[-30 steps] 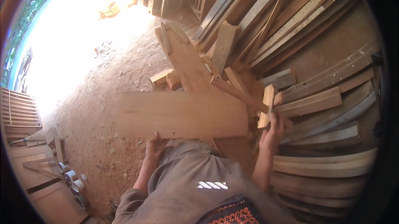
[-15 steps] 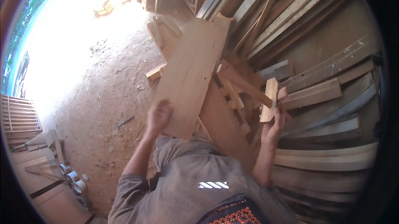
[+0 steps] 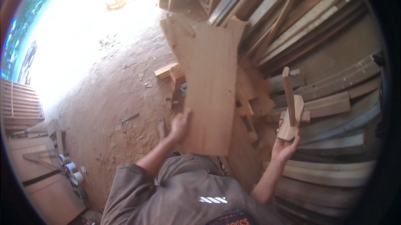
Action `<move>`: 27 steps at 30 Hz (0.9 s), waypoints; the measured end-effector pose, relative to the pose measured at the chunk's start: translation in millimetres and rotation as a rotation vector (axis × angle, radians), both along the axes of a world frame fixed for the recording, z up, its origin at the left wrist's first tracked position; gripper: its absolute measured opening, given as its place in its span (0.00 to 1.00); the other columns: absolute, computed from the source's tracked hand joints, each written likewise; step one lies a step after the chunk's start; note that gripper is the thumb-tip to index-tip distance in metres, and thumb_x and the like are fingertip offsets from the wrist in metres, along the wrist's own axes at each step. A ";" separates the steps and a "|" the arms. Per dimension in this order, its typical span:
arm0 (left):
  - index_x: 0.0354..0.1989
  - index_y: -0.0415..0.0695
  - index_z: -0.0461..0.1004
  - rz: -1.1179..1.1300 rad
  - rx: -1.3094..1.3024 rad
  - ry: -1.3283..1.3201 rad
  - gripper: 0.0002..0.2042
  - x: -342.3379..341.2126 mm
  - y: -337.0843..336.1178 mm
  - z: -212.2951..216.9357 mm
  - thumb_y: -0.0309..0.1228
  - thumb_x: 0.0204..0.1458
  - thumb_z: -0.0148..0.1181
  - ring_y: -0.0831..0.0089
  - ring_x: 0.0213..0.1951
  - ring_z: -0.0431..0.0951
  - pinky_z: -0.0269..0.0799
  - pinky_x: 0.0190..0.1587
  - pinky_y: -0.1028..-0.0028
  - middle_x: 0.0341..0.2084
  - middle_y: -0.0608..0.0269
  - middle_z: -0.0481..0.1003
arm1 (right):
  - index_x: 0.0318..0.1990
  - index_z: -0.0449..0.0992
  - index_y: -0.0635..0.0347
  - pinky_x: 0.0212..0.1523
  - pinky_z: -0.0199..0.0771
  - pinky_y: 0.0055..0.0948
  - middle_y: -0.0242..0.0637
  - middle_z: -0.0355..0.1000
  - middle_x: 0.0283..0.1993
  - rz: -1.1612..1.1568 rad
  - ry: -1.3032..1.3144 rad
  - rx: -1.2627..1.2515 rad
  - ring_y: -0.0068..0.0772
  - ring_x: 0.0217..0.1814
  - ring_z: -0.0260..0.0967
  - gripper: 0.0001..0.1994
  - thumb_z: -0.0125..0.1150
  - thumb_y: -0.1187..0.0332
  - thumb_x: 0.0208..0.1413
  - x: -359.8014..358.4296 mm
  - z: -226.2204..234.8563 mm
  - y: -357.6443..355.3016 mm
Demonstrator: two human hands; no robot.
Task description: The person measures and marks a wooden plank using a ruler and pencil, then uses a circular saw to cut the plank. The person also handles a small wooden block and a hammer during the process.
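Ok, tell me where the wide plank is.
The wide plank stands centre frame, gripped at its lower edge by the left hand, above the scrap wood pile.

wide plank (image 3: 211, 91) — pale, held upright | wood offcuts (image 3: 291, 114) — raised

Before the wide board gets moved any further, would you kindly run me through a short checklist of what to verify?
1. Left hand has a grip on the wide board: ok, fingers wrap its lower left edge.
2. Board supported at a second point: cannot tell; whether its far end rests on the scrap pile is hidden.
3. Right hand free to help: not ok, it holds small wood offcuts.
4. Offcuts secure in that hand: cannot tell, they stand loosely in the palm.
5. Ground to the left: ok, mostly bare dirt floor with a few chips.
6. Stacked planks on the right steady: cannot tell.
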State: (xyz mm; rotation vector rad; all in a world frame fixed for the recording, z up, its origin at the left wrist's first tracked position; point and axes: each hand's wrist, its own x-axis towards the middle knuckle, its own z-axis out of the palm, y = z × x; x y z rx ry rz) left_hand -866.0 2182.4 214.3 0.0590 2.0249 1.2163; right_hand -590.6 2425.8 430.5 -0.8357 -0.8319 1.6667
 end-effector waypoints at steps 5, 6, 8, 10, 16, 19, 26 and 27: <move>0.55 0.36 0.78 0.022 0.307 -0.136 0.30 109.3 -2.5 16.3 0.57 0.68 0.52 0.63 0.54 0.78 0.71 0.59 0.65 0.47 0.48 0.80 | 0.69 0.64 0.68 0.44 0.83 0.34 0.49 0.72 0.63 -0.007 -0.040 -0.114 0.51 0.59 0.77 0.31 0.57 0.52 0.69 -7.7 -24.7 0.6; 0.56 0.35 0.76 -0.077 0.251 -0.241 0.32 97.8 1.9 14.2 0.58 0.68 0.53 0.62 0.55 0.78 0.70 0.60 0.64 0.49 0.47 0.79 | 0.69 0.64 0.68 0.44 0.84 0.34 0.49 0.72 0.63 0.011 -0.026 -0.123 0.51 0.59 0.77 0.31 0.57 0.52 0.69 -7.5 -28.5 0.3; 0.58 0.33 0.74 -0.172 0.248 -0.234 0.35 66.3 15.4 12.0 0.60 0.66 0.54 0.61 0.57 0.77 0.70 0.61 0.62 0.52 0.44 0.78 | 0.69 0.64 0.68 0.42 0.84 0.34 0.49 0.73 0.62 0.011 -0.041 -0.135 0.51 0.58 0.78 0.31 0.57 0.52 0.69 -5.1 -34.9 -3.6; 0.53 0.32 0.75 -0.150 0.036 -0.294 0.40 14.3 47.4 6.5 0.66 0.62 0.54 0.55 0.56 0.78 0.71 0.60 0.59 0.51 0.40 0.78 | 0.68 0.64 0.68 0.42 0.84 0.35 0.50 0.73 0.62 0.049 -0.036 -0.123 0.51 0.58 0.78 0.31 0.57 0.52 0.69 -0.1 -38.8 -10.7; 0.38 0.36 0.74 -0.015 -0.101 0.083 0.38 18.2 76.5 29.4 0.70 0.57 0.57 0.57 0.35 0.77 0.73 0.45 0.57 0.31 0.46 0.78 | 0.69 0.64 0.66 0.41 0.83 0.34 0.50 0.73 0.61 -0.038 -0.055 -0.124 0.49 0.54 0.79 0.32 0.57 0.51 0.68 18.6 -42.4 -36.9; 0.27 0.36 0.71 0.118 -0.013 0.113 0.34 36.3 57.9 40.9 0.63 0.58 0.63 0.70 0.31 0.71 0.71 0.37 0.62 0.22 0.55 0.72 | 0.69 0.64 0.66 0.41 0.82 0.34 0.50 0.73 0.60 -0.065 -0.101 -0.124 0.49 0.54 0.79 0.32 0.58 0.51 0.68 26.7 -37.0 -41.9; 0.27 0.39 0.66 0.312 0.087 0.041 0.29 59.5 9.1 21.2 0.57 0.63 0.63 0.72 0.30 0.66 0.68 0.36 0.64 0.23 0.61 0.67 | 0.68 0.65 0.67 0.42 0.80 0.35 0.50 0.73 0.62 -0.069 -0.227 -0.047 0.49 0.55 0.78 0.31 0.57 0.51 0.68 30.9 -17.7 -31.7; 0.27 0.39 0.66 0.341 0.113 0.059 0.29 61.0 9.2 13.8 0.56 0.64 0.62 0.72 0.30 0.65 0.67 0.36 0.65 0.22 0.62 0.66 | 0.68 0.65 0.67 0.43 0.80 0.35 0.50 0.73 0.62 -0.043 -0.220 -0.018 0.49 0.55 0.78 0.31 0.58 0.51 0.68 30.0 -16.2 -31.2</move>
